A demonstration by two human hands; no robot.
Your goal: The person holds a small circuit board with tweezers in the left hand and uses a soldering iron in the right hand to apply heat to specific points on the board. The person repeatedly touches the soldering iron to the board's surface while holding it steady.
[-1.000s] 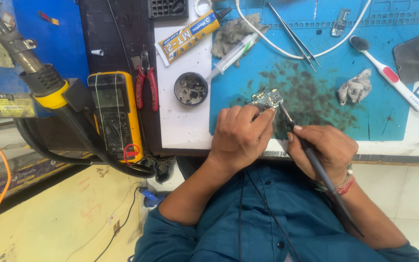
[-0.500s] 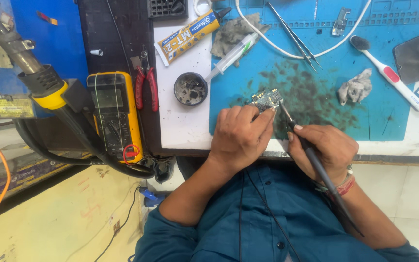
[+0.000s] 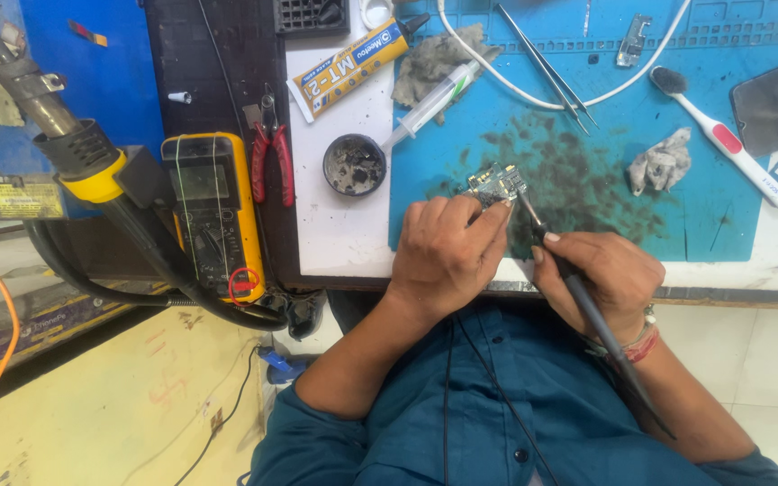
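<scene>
In the head view, the left hand (image 3: 447,247) rests on the near edge of the blue rubber work mat (image 3: 731,207), its fingers curled down and pinching the small silvery-green circuit board (image 3: 495,184), which lies on the stained middle of the mat. The right hand (image 3: 601,279) is closed in a pen grip around the thin dark soldering iron (image 3: 578,301); the metal tip of the iron slants up and left and meets the right edge of the board, while its dark handle and cord run back down over the wrist and the teal shirt sleeve.

Left of the mat, on the white bench top (image 3: 339,234), stands a small round black tin of dark paste (image 3: 354,166), with a clear plastic syringe (image 3: 429,103) slanting just beside it. A yellow-and-white glue tube with a black nozzle (image 3: 348,65) lies further up. Near the tube, red-handled cutters (image 3: 272,162) rest on a black panel, beside a yellow-cased multimeter (image 3: 213,211). A hot-air tool with a yellow collar and black hose (image 3: 74,148) crosses the far left.

On the mat, well apart from the hands, lie steel tweezers (image 3: 547,67), a white cable (image 3: 587,97), a crumpled grey wad (image 3: 661,162) and a white toothbrush with a red grip (image 3: 722,135).
</scene>
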